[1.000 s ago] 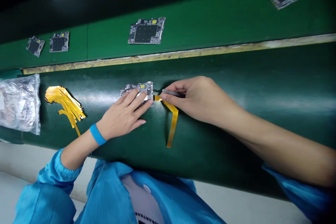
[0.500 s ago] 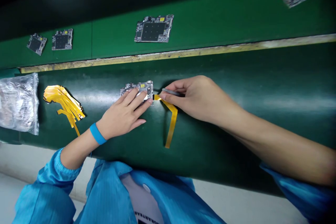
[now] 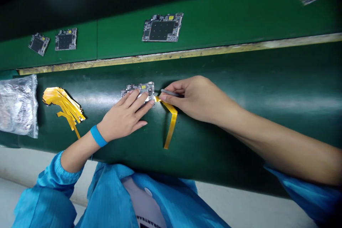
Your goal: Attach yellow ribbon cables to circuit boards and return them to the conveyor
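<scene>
A circuit board (image 3: 151, 89) lies on the dark green surface, mostly covered by my left hand (image 3: 128, 115). My left fingers are spread and rest flat on the board. A yellow flat flex cable (image 3: 171, 124) has one end at the board's right edge, while its bent tail lies toward me. Thumb and index finger of my right hand (image 3: 192, 96) pinch the cable near that end. The same hand also holds a thin grey tool (image 3: 169, 93), its kind unclear. Whether the cable's tip sits in the connector cannot be made out.
A fanned pile of yellow flex cables (image 3: 64, 103) lies left of my hand, beside a clear plastic bag (image 3: 17, 107). Beyond a worn pale strip (image 3: 187, 55), a green belt (image 3: 227, 25) carries several circuit boards, one of them (image 3: 162, 28) near the middle.
My right hand has moved slightly left with the cable, and its dark end no longer shows beside the board. Boards on the belt have shifted a little to the right.
</scene>
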`<state>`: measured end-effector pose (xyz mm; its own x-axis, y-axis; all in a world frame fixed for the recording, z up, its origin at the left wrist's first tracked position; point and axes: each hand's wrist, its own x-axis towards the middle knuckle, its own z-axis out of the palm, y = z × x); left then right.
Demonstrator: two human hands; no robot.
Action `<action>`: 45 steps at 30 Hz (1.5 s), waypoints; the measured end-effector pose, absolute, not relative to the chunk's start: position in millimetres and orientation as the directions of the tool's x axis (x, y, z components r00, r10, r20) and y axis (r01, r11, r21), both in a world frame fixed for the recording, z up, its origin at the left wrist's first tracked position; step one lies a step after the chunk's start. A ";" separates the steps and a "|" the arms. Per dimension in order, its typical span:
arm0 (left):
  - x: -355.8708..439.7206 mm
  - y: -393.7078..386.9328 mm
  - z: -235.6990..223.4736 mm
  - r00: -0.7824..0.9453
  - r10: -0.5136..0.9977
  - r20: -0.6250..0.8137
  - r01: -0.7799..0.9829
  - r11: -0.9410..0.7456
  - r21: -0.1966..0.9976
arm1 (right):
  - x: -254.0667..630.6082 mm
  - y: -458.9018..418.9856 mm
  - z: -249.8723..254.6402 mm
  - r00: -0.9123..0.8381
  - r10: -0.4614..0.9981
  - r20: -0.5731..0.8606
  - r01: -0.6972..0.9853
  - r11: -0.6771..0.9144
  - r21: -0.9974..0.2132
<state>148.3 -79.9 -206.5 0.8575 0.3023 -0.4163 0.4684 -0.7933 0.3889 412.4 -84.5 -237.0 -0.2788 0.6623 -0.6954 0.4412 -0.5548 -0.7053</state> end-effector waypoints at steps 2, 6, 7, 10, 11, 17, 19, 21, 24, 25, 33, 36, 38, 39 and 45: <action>148.0 -80.0 -206.1 0.857 0.306 -0.415 0.468 -0.798 0.379 | 409.8 -81.8 -234.9 -0.263 0.657 -0.707 0.462 -0.557 -0.690; 148.5 -79.1 -204.3 0.851 0.306 -0.428 0.475 -0.796 0.376 | 404.4 -79.1 -233.3 -0.247 0.642 -0.726 0.512 -0.549 -0.660; 149.1 -78.7 -203.6 0.848 0.305 -0.433 0.477 -0.795 0.375 | 403.8 -79.7 -233.6 -0.250 0.653 -0.715 0.522 -0.531 -0.667; 152.6 -77.9 -200.6 0.841 0.310 -0.443 0.484 -0.797 0.361 | 405.9 -84.9 -234.5 -0.265 0.713 -0.649 0.555 -0.438 -0.707; 154.2 -77.9 -199.5 0.838 0.311 -0.449 0.487 -0.798 0.355 | 407.9 -87.2 -234.5 -0.272 0.741 -0.614 0.561 -0.397 -0.727; 161.1 -78.4 -195.0 0.827 0.312 -0.467 0.498 -0.792 0.354 | 418.0 -97.7 -236.8 -0.303 0.869 -0.391 0.558 -0.171 -0.812; 161.6 -78.1 -194.2 0.825 0.313 -0.471 0.503 -0.787 0.357 | 416.2 -98.4 -239.1 -0.312 0.860 -0.403 0.570 -0.170 -0.804; 161.6 -77.8 -193.6 0.822 0.316 -0.474 0.508 -0.783 0.358 | 413.1 -98.0 -241.3 -0.328 0.840 -0.433 0.583 -0.180 -0.792; 161.4 -77.4 -193.0 0.822 0.319 -0.471 0.509 -0.783 0.358 | 409.7 -96.1 -244.0 -0.356 0.826 -0.438 0.600 -0.158 -0.785; 161.2 -77.4 -193.1 0.822 0.319 -0.471 0.509 -0.783 0.357 | 409.2 -95.4 -244.8 -0.362 0.825 -0.434 0.607 -0.144 -0.781; 156.9 -85.3 -200.8 0.815 0.343 -0.468 0.527 -0.774 0.352 | 412.0 -96.4 -242.4 -0.333 0.820 -0.466 0.637 -0.169 -0.752; 156.9 -90.9 -205.0 0.809 0.367 -0.458 0.547 -0.755 0.361 | 416.0 -105.8 -235.6 -0.268 0.825 -0.498 0.708 -0.182 -0.682; 157.5 -93.7 -206.7 0.807 0.380 -0.452 0.556 -0.746 0.365 | 417.2 -112.1 -230.1 -0.248 0.815 -0.524 0.755 -0.177 -0.632; 157.6 -94.7 -207.2 0.807 0.386 -0.446 0.559 -0.743 0.367 | 417.1 -114.2 -227.4 -0.247 0.805 -0.539 0.767 -0.177 -0.617; 151.2 -97.2 -206.3 0.853 0.493 -0.171 0.519 -0.771 0.369 | 410.9 -99.4 -218.6 -0.280 0.771 -0.572 0.733 -0.213 -0.646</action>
<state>151.2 -97.2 -206.3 0.8533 0.4927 -0.1707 0.5190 -0.7709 0.3692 410.9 -99.4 -218.6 -0.2796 0.7713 -0.5717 0.7330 -0.2131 -0.6460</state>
